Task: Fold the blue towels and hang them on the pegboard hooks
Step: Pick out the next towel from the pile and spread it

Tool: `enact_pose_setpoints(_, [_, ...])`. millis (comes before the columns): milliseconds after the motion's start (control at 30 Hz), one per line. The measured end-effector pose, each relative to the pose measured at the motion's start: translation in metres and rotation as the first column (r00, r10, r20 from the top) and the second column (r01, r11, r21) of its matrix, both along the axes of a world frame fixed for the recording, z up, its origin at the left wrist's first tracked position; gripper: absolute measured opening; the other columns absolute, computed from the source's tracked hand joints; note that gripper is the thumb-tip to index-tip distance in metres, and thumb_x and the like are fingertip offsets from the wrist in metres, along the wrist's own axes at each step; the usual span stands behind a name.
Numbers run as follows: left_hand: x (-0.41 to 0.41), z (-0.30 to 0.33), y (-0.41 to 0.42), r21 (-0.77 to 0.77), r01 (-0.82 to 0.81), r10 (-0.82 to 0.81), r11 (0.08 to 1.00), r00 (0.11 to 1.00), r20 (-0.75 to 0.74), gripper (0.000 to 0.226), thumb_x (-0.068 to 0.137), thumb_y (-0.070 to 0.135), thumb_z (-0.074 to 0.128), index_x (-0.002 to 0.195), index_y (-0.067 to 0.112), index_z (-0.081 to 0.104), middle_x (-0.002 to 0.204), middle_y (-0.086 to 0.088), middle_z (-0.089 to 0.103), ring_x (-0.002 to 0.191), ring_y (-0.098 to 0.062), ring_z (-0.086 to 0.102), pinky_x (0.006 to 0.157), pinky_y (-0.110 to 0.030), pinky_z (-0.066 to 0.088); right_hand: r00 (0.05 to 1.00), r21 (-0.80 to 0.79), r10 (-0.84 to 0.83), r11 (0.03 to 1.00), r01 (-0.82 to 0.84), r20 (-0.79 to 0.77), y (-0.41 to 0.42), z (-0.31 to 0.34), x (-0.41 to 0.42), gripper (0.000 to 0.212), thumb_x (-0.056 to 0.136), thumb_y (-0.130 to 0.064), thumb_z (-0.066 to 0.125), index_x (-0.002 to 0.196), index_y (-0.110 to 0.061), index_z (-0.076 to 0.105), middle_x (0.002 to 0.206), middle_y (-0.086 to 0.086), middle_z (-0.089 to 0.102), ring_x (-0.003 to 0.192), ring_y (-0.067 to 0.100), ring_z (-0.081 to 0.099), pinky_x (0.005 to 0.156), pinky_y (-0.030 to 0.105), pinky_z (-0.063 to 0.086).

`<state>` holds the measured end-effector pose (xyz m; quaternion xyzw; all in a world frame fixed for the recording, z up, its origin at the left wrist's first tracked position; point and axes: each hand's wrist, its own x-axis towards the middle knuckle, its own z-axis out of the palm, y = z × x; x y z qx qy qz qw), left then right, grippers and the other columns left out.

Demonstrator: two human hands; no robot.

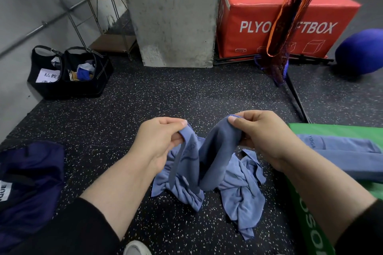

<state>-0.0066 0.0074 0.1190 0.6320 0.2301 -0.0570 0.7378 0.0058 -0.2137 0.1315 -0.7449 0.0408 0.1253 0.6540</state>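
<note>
- One continuous floor (165,93) of black rubber flecked with white, filling most of the head view; pale wall (18,16) along the left edge.
- Grey concrete pillar (172,14), standing upright at centre top, base resting on the floor.
- Red padded box (259,16) just right of the pillar, lettered "PLYO…BOX" in white, partly covered by a hanging orange-and-dark mesh strap (290,16).
- Green mat (339,130) at lower right, bearing a folded blue towel (339,147) marked "YOGA", partly hidden behind the right forearm.
- Dark navy bag (31,182) at lower left, lying on the floor, white label at its edge.
- Black two-compartment tote (70,72) against the left wall, holding small cloth items and a white paper sign with printed characters.
- Metal wire shelving (97,16) with brown shelves, set between wall and pillar.
- Blue ball (362,51) at the right edge, resting on the floor beyond a dark floor seam.
- Crumpled blue towel (207,172) at centre, lower part bunched on the floor, upper edge lifted in two peaks with a sag between.
- Left hand (159,141), fingers curled and thumb pressed down, pinching the left peak of the towel; black sleeve pushed up the forearm.
- Right hand (261,132), fingers closed with thumb on top, pinching the right peak; black sleeve likewise.
- Toe of a white shoe (136,248) at the bottom edge, between the forearms.
</note>
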Motion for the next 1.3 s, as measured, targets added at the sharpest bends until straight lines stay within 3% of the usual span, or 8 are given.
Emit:
enact_pose_setpoints(167, [-0.001, 0.0, -0.007, -0.085, 0.028, -0.031, 0.996, 0.999, -0.036, 0.009, 0.099, 0.01, 0.063, 0.095, 0.003, 0.066, 0.09, -0.017, 0.07, 0.082, -0.025, 0.067, 0.084, -0.041, 0.059, 0.999, -0.018, 0.046, 0.999, -0.046, 0.002, 0.002, 0.0, -0.001, 0.019, 0.097, -0.018, 0.066, 0.084, -0.009, 0.076, 0.081, 0.012, 0.072, 0.073, 0.02, 0.066, 0.071, 0.035, 0.058])
enact_pose_setpoints(333, [-0.007, 0.002, -0.017, -0.045, 0.068, -0.068, 0.997, 0.998, -0.001, 0.012, 0.1, 0.015, 0.062, 0.095, 0.005, 0.067, 0.09, -0.015, 0.072, 0.077, -0.022, 0.069, 0.068, -0.032, 0.059, 0.998, -0.072, 0.067, 0.995, -0.066, 0.012, 0.007, -0.003, -0.001, 0.02, 0.097, -0.02, 0.065, 0.085, -0.008, 0.076, 0.082, 0.016, 0.072, 0.074, 0.022, 0.064, 0.08, 0.047, 0.06])
enact_pose_setpoints(533, [-0.018, 0.005, -0.043, 0.113, 0.06, -0.073, 0.992, 0.991, 0.112, 0.008, 0.093, 0.018, 0.072, 0.09, 0.011, 0.075, 0.088, -0.006, 0.078, 0.088, -0.022, 0.073, 0.091, -0.045, 0.059, 0.997, -0.057, 0.074, 0.996, -0.075, -0.008, 0.025, -0.004, -0.006, 0.022, 0.099, -0.016, 0.061, 0.088, -0.006, 0.078, 0.092, 0.025, 0.074, 0.078, 0.025, 0.067, 0.077, 0.041, 0.063])
enact_pose_setpoints(700, [-0.018, 0.011, -0.05, 0.113, -0.021, 0.005, 0.993, 0.99, 0.14, 0.006, 0.09, 0.016, 0.075, 0.085, 0.014, 0.077, 0.085, -0.001, 0.079, 0.094, -0.023, 0.075, 0.092, -0.046, 0.059, 0.995, -0.04, 0.101, 0.994, -0.101, -0.008, 0.034, -0.002, -0.008, 0.024, 0.099, -0.017, 0.059, 0.09, -0.003, 0.076, 0.099, 0.033, 0.069, 0.082, 0.03, 0.067, 0.092, 0.056, 0.057])
enact_pose_setpoints(767, [-0.018, 0.012, -0.049, 0.12, -0.015, -0.003, 0.993, 0.989, 0.148, 0.007, 0.091, 0.016, 0.075, 0.085, 0.014, 0.078, 0.085, -0.002, 0.079, 0.092, -0.022, 0.075, 0.091, -0.049, 0.059, 0.995, -0.006, 0.1, 0.995, -0.101, -0.017, 0.035, -0.003, -0.009, 0.026, 0.101, -0.013, 0.055, 0.091, -0.003, 0.077, 0.095, 0.025, 0.074, 0.088, 0.032, 0.073, 0.091, 0.048, 0.059])
enact_pose_setpoints(900, [-0.02, 0.01, -0.05, 0.225, 0.038, -0.078, 0.974, 0.982, 0.173, 0.034, 0.101, 0.041, 0.059, 0.089, 0.018, 0.081, 0.089, -0.004, 0.079, 0.094, -0.024, 0.075, 0.089, -0.047, 0.059, 0.992, 0.159, 0.095, 0.984, -0.082, -0.079, 0.039, -0.002, -0.011, 0.037, 0.105, -0.019, 0.05, 0.087, 0.003, 0.073, 0.084, 0.016, 0.073, 0.081, 0.023, 0.068, 0.079, 0.031, 0.059])
enact_pose_setpoints(1000, [-0.021, 0.015, -0.049, 0.103, 0.088, -0.104, 0.991, 0.98, 0.172, 0.052, 0.107, 0.048, 0.038, 0.104, 0.015, 0.078, 0.1, 0.0, 0.079, 0.096, -0.008, 0.074, 0.094, -0.03, 0.057, 0.993, 0.216, 0.086, 0.974, -0.067, -0.082, 0.038, -0.003, -0.009, 0.037, 0.102, -0.032, 0.057, 0.103, 0.001, 0.074, 0.108, 0.029, 0.07, 0.098, 0.028, 0.071, 0.095, 0.039, 0.058])
enact_pose_setpoints(1300, [-0.02, 0.02, -0.04, 0.048, 0.173, -0.179, 0.984, 0.954, 0.238, 0.03, 0.112, 0.031, 0.026, 0.126, 0.026, 0.052, 0.098, -0.007, 0.079, 0.093, -0.019, 0.076, 0.089, -0.037, 0.06, 1.0, 0.04, 0.016, 0.999, -0.016, -0.002, 0.036, -0.008, -0.008, 0.022, 0.099, -0.008, 0.058, 0.096, -0.012, 0.079, 0.106, 0.028, 0.071, 0.093, 0.03, 0.07, 0.089, 0.046, 0.057])
